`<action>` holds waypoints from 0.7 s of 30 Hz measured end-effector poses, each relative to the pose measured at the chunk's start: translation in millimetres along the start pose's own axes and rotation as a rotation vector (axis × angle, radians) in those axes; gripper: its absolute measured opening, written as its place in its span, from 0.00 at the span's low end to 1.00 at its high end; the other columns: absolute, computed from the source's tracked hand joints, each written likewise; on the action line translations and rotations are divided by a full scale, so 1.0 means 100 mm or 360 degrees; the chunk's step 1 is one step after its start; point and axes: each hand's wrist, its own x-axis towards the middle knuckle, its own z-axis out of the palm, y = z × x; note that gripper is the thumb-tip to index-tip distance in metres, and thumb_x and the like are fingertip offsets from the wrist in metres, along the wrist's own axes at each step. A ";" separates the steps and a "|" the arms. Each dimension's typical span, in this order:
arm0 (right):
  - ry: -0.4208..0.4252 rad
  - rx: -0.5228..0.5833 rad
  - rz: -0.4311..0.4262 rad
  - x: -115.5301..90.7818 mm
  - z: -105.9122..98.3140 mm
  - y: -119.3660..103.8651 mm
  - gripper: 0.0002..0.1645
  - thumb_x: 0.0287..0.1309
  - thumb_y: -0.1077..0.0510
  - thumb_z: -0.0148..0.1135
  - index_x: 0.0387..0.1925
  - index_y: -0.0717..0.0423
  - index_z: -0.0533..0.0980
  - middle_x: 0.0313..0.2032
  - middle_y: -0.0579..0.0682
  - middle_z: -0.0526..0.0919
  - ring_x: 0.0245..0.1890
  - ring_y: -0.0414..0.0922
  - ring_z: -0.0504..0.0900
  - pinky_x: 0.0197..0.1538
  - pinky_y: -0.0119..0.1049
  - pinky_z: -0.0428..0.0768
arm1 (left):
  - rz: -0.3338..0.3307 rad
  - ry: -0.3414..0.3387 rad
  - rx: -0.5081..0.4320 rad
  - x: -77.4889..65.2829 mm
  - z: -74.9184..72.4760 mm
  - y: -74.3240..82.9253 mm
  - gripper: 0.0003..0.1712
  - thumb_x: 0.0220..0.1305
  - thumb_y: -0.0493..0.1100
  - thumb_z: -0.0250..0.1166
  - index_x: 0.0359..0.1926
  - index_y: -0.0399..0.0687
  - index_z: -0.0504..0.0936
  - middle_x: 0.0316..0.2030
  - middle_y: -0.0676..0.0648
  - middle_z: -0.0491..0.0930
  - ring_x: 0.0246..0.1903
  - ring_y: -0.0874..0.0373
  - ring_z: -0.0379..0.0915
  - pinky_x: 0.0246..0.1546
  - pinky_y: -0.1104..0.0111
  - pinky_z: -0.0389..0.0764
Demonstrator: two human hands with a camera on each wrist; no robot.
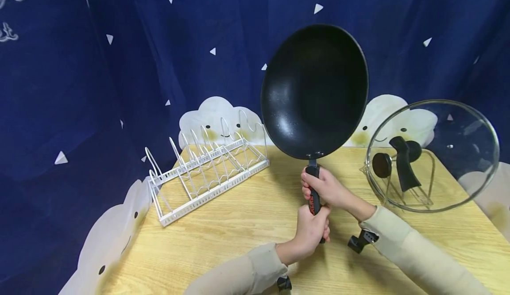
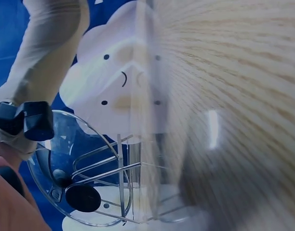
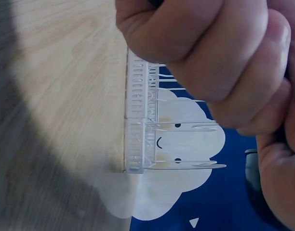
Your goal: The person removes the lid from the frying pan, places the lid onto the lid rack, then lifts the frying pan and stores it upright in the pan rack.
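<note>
A black wok (image 1: 316, 91) is held up over the table, its dark inside facing the head camera and its handle (image 1: 314, 197) pointing down. My right hand (image 1: 324, 189) grips that handle near the pan. Lower on the same handle, my left hand (image 1: 308, 233) wraps its fingers round the end part. In the right wrist view, the curled fingers of the right hand (image 3: 210, 53) fill the upper right. Only part of the left hand (image 2: 15, 202) shows at the lower left of the left wrist view.
A white wire dish rack (image 1: 211, 184) stands on the wooden table (image 1: 239, 233) to the left. On the right, a glass lid (image 1: 470, 197) with a black handle (image 1: 404, 164) leans upright in a wire stand (image 1: 432, 175). A blue curtain (image 1: 119, 87) with white clouds hangs behind.
</note>
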 end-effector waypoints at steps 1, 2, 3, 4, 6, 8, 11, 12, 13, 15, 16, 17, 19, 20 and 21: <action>-0.0009 -0.0008 0.0013 0.01 0.00 -0.01 0.12 0.72 0.60 0.44 0.32 0.64 0.62 0.21 0.50 0.69 0.20 0.41 0.72 0.25 0.32 0.76 | 0.0007 0.0004 -0.0016 0.01 0.00 0.00 0.19 0.58 0.38 0.57 0.11 0.49 0.66 0.04 0.55 0.59 0.03 0.66 0.57 0.03 0.73 0.66; -0.0022 -0.0008 0.0024 0.02 0.00 -0.02 0.11 0.72 0.61 0.44 0.32 0.65 0.62 0.21 0.50 0.69 0.20 0.40 0.72 0.25 0.32 0.76 | 0.0014 0.0003 -0.0034 0.01 0.01 -0.01 0.19 0.57 0.38 0.56 0.11 0.49 0.65 0.04 0.55 0.59 0.03 0.66 0.57 0.03 0.73 0.66; -0.0031 -0.0005 0.0037 0.03 0.01 -0.03 0.11 0.71 0.61 0.45 0.33 0.65 0.62 0.21 0.50 0.69 0.20 0.40 0.72 0.25 0.32 0.76 | 0.0022 0.0002 -0.0049 0.02 0.01 -0.01 0.19 0.57 0.37 0.55 0.11 0.49 0.65 0.04 0.55 0.59 0.03 0.66 0.57 0.02 0.73 0.66; -0.0039 -0.0008 0.0046 0.03 0.01 -0.04 0.11 0.71 0.61 0.45 0.33 0.65 0.62 0.21 0.50 0.69 0.19 0.40 0.72 0.25 0.32 0.77 | 0.0030 -0.0003 -0.0062 0.02 0.00 -0.02 0.18 0.56 0.36 0.55 0.11 0.48 0.65 0.04 0.55 0.59 0.03 0.66 0.57 0.02 0.73 0.67; -0.0064 -0.0023 0.0056 0.04 0.01 -0.06 0.10 0.71 0.62 0.45 0.33 0.66 0.62 0.21 0.50 0.69 0.19 0.40 0.72 0.25 0.32 0.77 | 0.0046 -0.0018 -0.0089 0.02 0.00 -0.03 0.18 0.56 0.35 0.54 0.11 0.47 0.65 0.04 0.54 0.59 0.03 0.65 0.57 0.02 0.72 0.67; -0.0085 -0.0033 0.0064 0.05 0.01 -0.07 0.10 0.71 0.62 0.45 0.33 0.66 0.62 0.21 0.50 0.70 0.19 0.41 0.73 0.25 0.32 0.77 | 0.0070 -0.0040 -0.0105 0.02 -0.01 -0.02 0.17 0.56 0.34 0.53 0.13 0.47 0.65 0.05 0.54 0.60 0.03 0.65 0.58 0.03 0.72 0.68; -0.0118 -0.0067 0.0069 0.06 0.01 -0.10 0.11 0.71 0.62 0.45 0.33 0.66 0.63 0.21 0.50 0.70 0.19 0.40 0.74 0.26 0.32 0.78 | 0.0110 -0.0095 -0.0121 0.02 -0.04 -0.02 0.16 0.57 0.33 0.53 0.14 0.46 0.66 0.06 0.53 0.61 0.03 0.64 0.59 0.03 0.71 0.70; -0.0130 -0.0076 0.0074 0.07 0.01 -0.11 0.11 0.71 0.61 0.45 0.33 0.66 0.63 0.22 0.50 0.70 0.20 0.40 0.74 0.26 0.32 0.78 | 0.0123 -0.0117 -0.0128 0.02 -0.05 -0.01 0.16 0.58 0.33 0.53 0.15 0.46 0.66 0.06 0.52 0.61 0.03 0.64 0.60 0.04 0.71 0.70; -0.0143 -0.0090 0.0076 0.07 0.01 -0.12 0.12 0.71 0.61 0.45 0.33 0.67 0.63 0.22 0.50 0.70 0.20 0.40 0.74 0.26 0.32 0.78 | 0.0137 -0.0145 -0.0131 0.03 -0.06 -0.01 0.16 0.58 0.33 0.53 0.15 0.46 0.66 0.06 0.52 0.62 0.04 0.63 0.60 0.04 0.71 0.71; -0.0166 -0.0130 0.0080 0.09 0.01 -0.14 0.13 0.71 0.61 0.45 0.34 0.69 0.63 0.22 0.51 0.71 0.20 0.40 0.75 0.26 0.32 0.78 | 0.0157 -0.0202 -0.0139 0.03 -0.08 -0.01 0.16 0.60 0.34 0.53 0.15 0.45 0.66 0.07 0.52 0.62 0.04 0.63 0.62 0.05 0.70 0.72; -0.0177 -0.0163 0.0074 0.10 0.01 -0.15 0.13 0.71 0.61 0.45 0.33 0.70 0.63 0.22 0.51 0.71 0.20 0.40 0.75 0.27 0.32 0.78 | 0.0165 -0.0230 -0.0145 0.03 -0.09 0.00 0.16 0.60 0.35 0.53 0.15 0.45 0.66 0.07 0.52 0.63 0.05 0.63 0.62 0.06 0.70 0.73; -0.0185 -0.0198 0.0068 0.11 0.00 -0.15 0.14 0.71 0.60 0.45 0.33 0.70 0.64 0.22 0.51 0.72 0.20 0.40 0.75 0.27 0.32 0.77 | 0.0173 -0.0254 -0.0151 0.04 -0.10 0.00 0.17 0.60 0.35 0.54 0.15 0.44 0.66 0.07 0.52 0.63 0.05 0.63 0.63 0.06 0.70 0.73; -0.0204 -0.0260 0.0058 0.13 0.01 -0.17 0.15 0.71 0.60 0.45 0.33 0.71 0.64 0.22 0.51 0.72 0.21 0.40 0.75 0.27 0.32 0.77 | 0.0185 -0.0297 -0.0160 0.04 -0.12 0.01 0.17 0.61 0.36 0.54 0.15 0.43 0.65 0.08 0.51 0.64 0.05 0.63 0.64 0.07 0.71 0.74; -0.0210 -0.0283 0.0057 0.14 0.01 -0.18 0.16 0.71 0.60 0.45 0.33 0.71 0.64 0.21 0.51 0.73 0.20 0.40 0.75 0.27 0.33 0.77 | 0.0188 -0.0308 -0.0165 0.05 -0.13 0.01 0.17 0.61 0.37 0.54 0.15 0.43 0.65 0.08 0.51 0.64 0.06 0.63 0.64 0.08 0.71 0.74; -0.0217 -0.0301 0.0055 0.15 0.01 -0.18 0.16 0.71 0.60 0.45 0.32 0.72 0.64 0.21 0.52 0.73 0.20 0.40 0.75 0.26 0.33 0.77 | 0.0192 -0.0314 -0.0165 0.05 -0.13 0.01 0.17 0.61 0.37 0.54 0.15 0.42 0.65 0.08 0.51 0.64 0.06 0.63 0.65 0.08 0.70 0.74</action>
